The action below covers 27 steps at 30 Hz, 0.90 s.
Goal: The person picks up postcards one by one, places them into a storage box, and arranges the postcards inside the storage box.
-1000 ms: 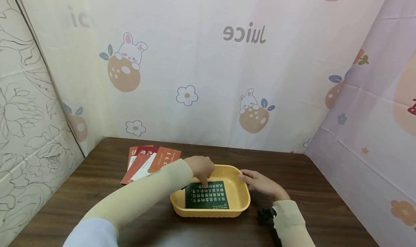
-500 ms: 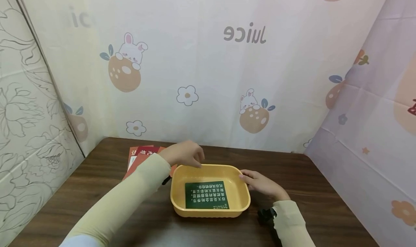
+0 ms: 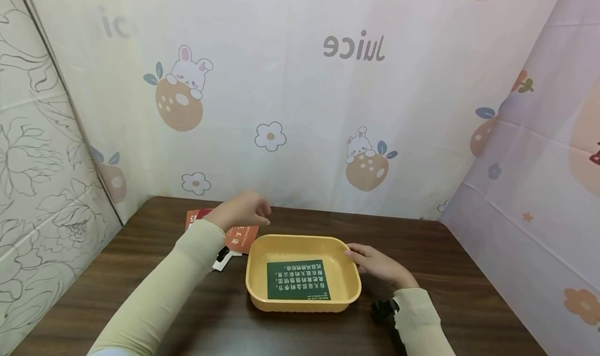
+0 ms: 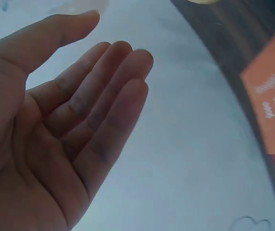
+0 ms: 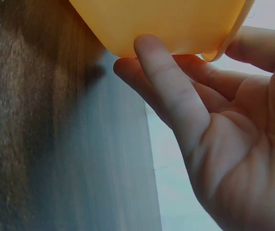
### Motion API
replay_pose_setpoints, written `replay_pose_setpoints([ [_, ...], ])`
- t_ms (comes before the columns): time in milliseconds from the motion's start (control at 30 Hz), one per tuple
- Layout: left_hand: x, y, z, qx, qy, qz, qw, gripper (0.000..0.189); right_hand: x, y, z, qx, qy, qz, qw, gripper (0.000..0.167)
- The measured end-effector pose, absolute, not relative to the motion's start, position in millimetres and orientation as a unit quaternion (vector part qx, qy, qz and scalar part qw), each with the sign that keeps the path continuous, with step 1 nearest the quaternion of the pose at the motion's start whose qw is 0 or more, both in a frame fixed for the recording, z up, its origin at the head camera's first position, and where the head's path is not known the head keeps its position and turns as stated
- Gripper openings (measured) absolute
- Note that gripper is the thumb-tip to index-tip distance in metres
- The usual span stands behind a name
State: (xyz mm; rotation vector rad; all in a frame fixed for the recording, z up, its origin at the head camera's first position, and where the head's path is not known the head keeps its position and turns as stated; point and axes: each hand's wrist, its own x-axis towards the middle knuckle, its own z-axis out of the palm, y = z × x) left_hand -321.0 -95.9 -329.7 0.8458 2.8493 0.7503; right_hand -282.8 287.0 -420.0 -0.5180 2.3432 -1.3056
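Note:
A yellow plastic basin [image 3: 337,249] stands on the table, with a dark green card [image 3: 298,280] printed with white characters lying flat in it. My right hand [image 3: 379,265] grips the basin's right side. In the right wrist view its thumb is at the rim and its fingers [image 5: 164,77] lie against the outer wall. My left hand [image 3: 241,210] hovers above several red and orange cards [image 3: 241,238] left of the basin and holds nothing. The left wrist view shows its fingers [image 4: 111,120] loosely bent, the thumb apart from them. That arm partly hides the cards.
The dark wooden table [image 3: 408,236] ends at a printed curtain [image 3: 300,85] behind, with more cloth on both sides. A black strap mount [image 3: 385,310] sits at my right wrist.
My left hand has risen out of the basin and moved left and back over the red and orange cards. The green card stays in the basin. The right hand has kept its place.

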Motion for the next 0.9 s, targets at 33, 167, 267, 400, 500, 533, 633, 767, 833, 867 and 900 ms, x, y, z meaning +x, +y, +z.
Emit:
replay_pose_setpoints([
  [33,-323,-99,-333,0.266,0.931,0.248,0.04,0.024,-283,287,-420,-0.185,0.84,-0.467,0.203,0.057],
  [167,-331,-112,-348,0.224,0.94,0.252,0.046,0.026,-283,287,-420,-0.187,0.842,-0.464,0.202,0.057],
  [267,-337,-121,-356,0.195,0.946,0.254,0.048,0.026,-283,287,-420,-0.188,0.843,-0.462,0.201,0.057],
  [400,-343,-128,-362,0.168,0.949,0.261,0.051,0.026,-283,287,-420,-0.186,0.843,-0.462,0.202,0.058],
  [500,-345,-131,-366,0.147,0.952,0.265,0.049,0.029,-283,287,-420,-0.187,0.842,-0.465,0.202,0.057],
  [533,-345,-132,-368,0.138,0.953,0.266,0.048,0.03,-283,287,-420,-0.188,0.842,-0.464,0.202,0.057],
  [633,-348,-136,-375,0.111,0.955,0.269,0.05,0.03,-284,288,-421,-0.189,0.84,-0.465,0.204,0.057],
  [767,-352,-140,-385,0.063,0.959,0.27,0.063,0.029,-284,288,-421,-0.184,0.841,-0.466,0.203,0.057],
  [833,-354,-142,-390,0.039,0.963,0.259,0.07,0.033,-284,288,-422,-0.183,0.841,-0.467,0.203,0.057],
  [867,-355,-142,-393,0.028,0.965,0.252,0.071,0.035,-284,288,-422,-0.183,0.84,-0.468,0.203,0.057],
  [900,-356,-143,-396,0.016,0.967,0.245,0.074,0.039,-284,288,-422,-0.184,0.84,-0.468,0.203,0.056],
])
